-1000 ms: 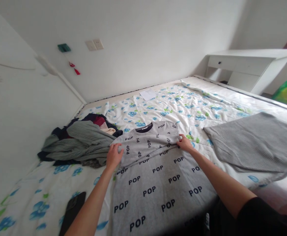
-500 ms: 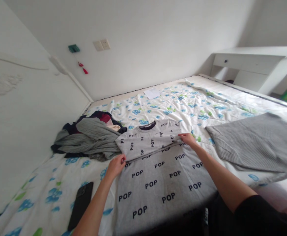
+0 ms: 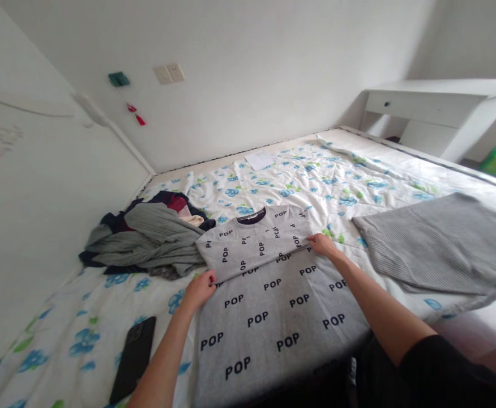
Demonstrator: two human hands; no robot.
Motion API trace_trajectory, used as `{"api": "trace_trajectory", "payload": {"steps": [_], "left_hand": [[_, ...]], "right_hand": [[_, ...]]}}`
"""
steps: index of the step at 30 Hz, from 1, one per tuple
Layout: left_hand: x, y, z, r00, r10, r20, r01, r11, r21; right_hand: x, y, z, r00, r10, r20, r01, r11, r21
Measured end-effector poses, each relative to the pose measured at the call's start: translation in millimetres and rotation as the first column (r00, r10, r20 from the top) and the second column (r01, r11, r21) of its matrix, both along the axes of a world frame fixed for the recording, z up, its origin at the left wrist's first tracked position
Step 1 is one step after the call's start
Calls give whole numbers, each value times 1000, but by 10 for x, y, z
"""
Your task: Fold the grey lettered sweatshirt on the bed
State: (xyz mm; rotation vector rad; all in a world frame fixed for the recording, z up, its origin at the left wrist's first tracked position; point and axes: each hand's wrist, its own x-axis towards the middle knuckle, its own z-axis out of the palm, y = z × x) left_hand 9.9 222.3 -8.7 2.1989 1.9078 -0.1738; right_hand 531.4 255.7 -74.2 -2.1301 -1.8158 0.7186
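Note:
A light grey shirt (image 3: 259, 317) printed with dark "POP" lettering lies on the bed in front of me, its neckline at the far end. Its sleeves are folded in across the upper part. My left hand (image 3: 201, 288) pinches the edge of the folded sleeve layer on the left side. On the right side, my right hand (image 3: 321, 244) pinches the other end of that same layer. Both hands are closed on the fabric, and the lower part of the shirt runs toward my body.
Left of the shirt lies a heap of crumpled clothes (image 3: 146, 241), with a black phone (image 3: 133, 360) nearer to me. A folded grey ribbed garment (image 3: 435, 243) lies to the right. White paper (image 3: 260, 160) rests near the wall on the flowered sheet (image 3: 235, 192). A white desk (image 3: 430, 107) stands back right.
My right hand and the sleeve edge it holds have shifted very slightly toward me. My left hand keeps its grip. The whole view has moved a little.

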Motion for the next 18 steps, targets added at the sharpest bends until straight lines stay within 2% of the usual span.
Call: {"api": "trace_trajectory", "payload": {"steps": [4,6,9,11,13,15,16,18], "left_hand": [[-1,94,1,1000,23,9,-22,994,-105],[14,142,0,999,41,27,-39,996,-75],[75,203,-65,991,4,136,-30,981,190],[125,225,-176,963,2,268,-106,920,376],[152,220,-333,888,110,446,-312,857,409],[131,187,-491,736,270,620,-532,798,283],[99,165,-553,646,332,687,-602,775,192],[-1,118,-614,513,379,771,-629,777,37]], "right_hand": [[-19,-35,-66,990,105,89,-108,994,31],[-29,-42,-86,991,88,102,-95,994,59],[-16,-42,-120,999,-2,53,-4,993,119],[26,-34,-148,994,-112,-10,113,985,128],[95,-19,-177,966,-245,-83,252,963,94],[176,0,-202,933,-330,-143,338,940,35],[216,10,-213,925,-342,-165,347,938,6],[283,27,-234,926,-323,-196,324,946,-29]]}}
